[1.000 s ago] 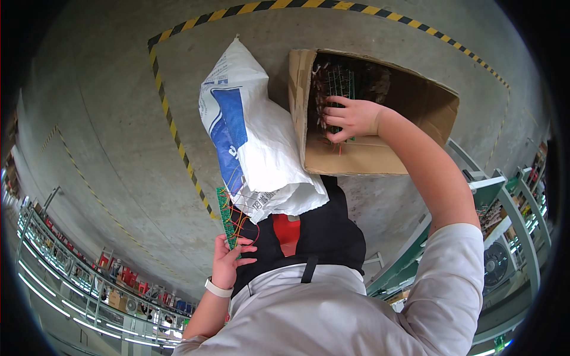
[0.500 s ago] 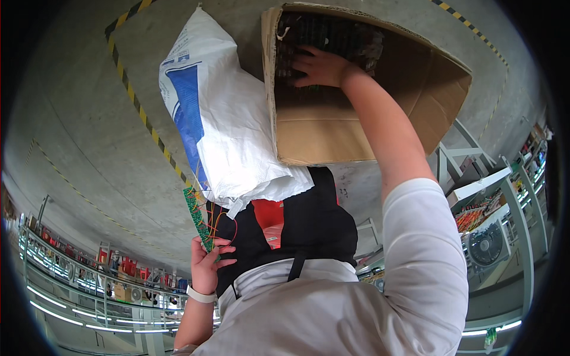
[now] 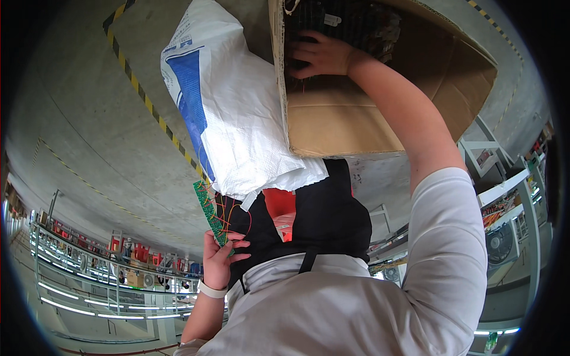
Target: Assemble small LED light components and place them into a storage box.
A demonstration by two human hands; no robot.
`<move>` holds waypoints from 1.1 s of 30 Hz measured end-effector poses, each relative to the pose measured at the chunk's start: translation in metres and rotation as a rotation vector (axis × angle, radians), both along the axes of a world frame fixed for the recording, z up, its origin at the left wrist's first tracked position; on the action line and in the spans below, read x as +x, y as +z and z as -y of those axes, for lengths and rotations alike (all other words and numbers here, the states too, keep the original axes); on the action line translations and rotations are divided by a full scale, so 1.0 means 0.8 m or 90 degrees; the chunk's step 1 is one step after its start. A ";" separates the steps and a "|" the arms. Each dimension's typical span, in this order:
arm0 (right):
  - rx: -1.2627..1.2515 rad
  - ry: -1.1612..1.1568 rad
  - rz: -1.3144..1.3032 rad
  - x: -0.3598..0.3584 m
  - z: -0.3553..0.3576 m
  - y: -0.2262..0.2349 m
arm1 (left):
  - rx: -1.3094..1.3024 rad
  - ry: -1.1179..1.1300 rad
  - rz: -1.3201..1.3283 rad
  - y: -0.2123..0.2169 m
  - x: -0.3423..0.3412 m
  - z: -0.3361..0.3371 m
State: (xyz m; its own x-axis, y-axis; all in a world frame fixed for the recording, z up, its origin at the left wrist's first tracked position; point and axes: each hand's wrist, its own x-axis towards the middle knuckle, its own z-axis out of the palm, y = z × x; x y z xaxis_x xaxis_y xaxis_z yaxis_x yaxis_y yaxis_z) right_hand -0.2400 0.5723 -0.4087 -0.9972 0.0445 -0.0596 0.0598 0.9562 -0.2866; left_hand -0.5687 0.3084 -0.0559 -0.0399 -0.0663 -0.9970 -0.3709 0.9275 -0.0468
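Down at the left, my left hand (image 3: 218, 256) pinches the lower end of a long, narrow green circuit board (image 3: 207, 204). Thin red, orange and yellow wires (image 3: 230, 216) hang and loop off the board beside my leg. My right hand (image 3: 323, 54) reaches inside a large open cardboard box (image 3: 338, 127). Its fingers are spread over a mass of dark things (image 3: 344, 21) packed at the box's far side. The fingertips sink into shadow there, and what they touch is hard to make out. Nothing held shows in that hand.
A white woven sack (image 3: 243, 118) with a blue panel lies against the box's left side. Under me a red seat (image 3: 279, 204) shows between my legs. Yellow-black tape (image 3: 148, 104) marks the concrete floor. Grey metal frames (image 3: 516, 196) and a fan (image 3: 500, 244) stand at the right.
The whole view has shifted, so box, sack and body sit slightly farther right. My right hand stays in the box, its fingers a little differently placed; the left still holds the board.
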 end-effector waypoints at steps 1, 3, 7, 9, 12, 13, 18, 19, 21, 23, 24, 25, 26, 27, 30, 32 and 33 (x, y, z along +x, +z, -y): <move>0.012 -0.005 0.003 0.004 0.001 -0.005 | 0.003 0.002 0.003 -0.001 0.001 0.001; 0.012 0.013 0.103 0.015 0.003 -0.013 | 0.004 0.005 -0.002 0.000 -0.002 0.006; 0.025 0.000 0.289 0.022 0.021 -0.019 | 0.006 -0.001 -0.026 0.000 -0.008 0.010; 0.041 -0.050 0.254 0.027 0.028 -0.018 | 0.005 -0.004 -0.024 -0.004 -0.007 0.011; 0.066 -0.184 0.234 0.024 0.034 0.002 | 0.000 0.003 -0.018 -0.003 -0.006 0.016; 0.076 -0.274 0.252 0.025 0.034 0.010 | -0.002 0.008 -0.010 -0.005 -0.005 0.015; -0.061 -0.773 0.463 0.014 0.060 0.011 | 0.003 0.011 -0.016 -0.008 -0.001 0.017; -0.198 -0.955 0.450 0.012 0.066 0.010 | 0.005 0.013 -0.016 -0.010 -0.001 0.018; -0.344 -1.007 0.491 0.007 0.071 0.001 | -0.009 0.024 -0.020 -0.012 -0.002 0.018; -0.492 -1.053 0.530 0.019 0.086 -0.032 | -0.021 0.034 -0.023 -0.013 -0.001 0.017; -0.451 -0.922 0.457 0.050 0.102 -0.065 | -0.018 0.033 -0.011 -0.016 0.000 0.015; -0.420 -0.784 0.377 0.051 0.105 -0.073 | -0.018 0.033 -0.013 -0.016 0.000 0.015; -0.423 -0.782 0.375 0.051 0.108 -0.080 | -0.019 0.033 -0.016 -0.016 -0.001 0.015; -0.507 -0.795 0.366 0.053 0.109 -0.088 | -0.019 0.033 -0.017 -0.016 -0.002 0.017; -0.578 -0.779 0.395 0.041 0.102 -0.097 | -0.024 0.033 -0.023 -0.018 -0.005 0.022; -0.567 -0.747 0.426 0.016 0.094 -0.094 | -0.028 0.033 -0.036 -0.016 -0.005 0.023; -0.584 -0.790 0.390 -0.004 0.094 -0.083 | -0.036 0.035 -0.043 -0.013 -0.005 0.023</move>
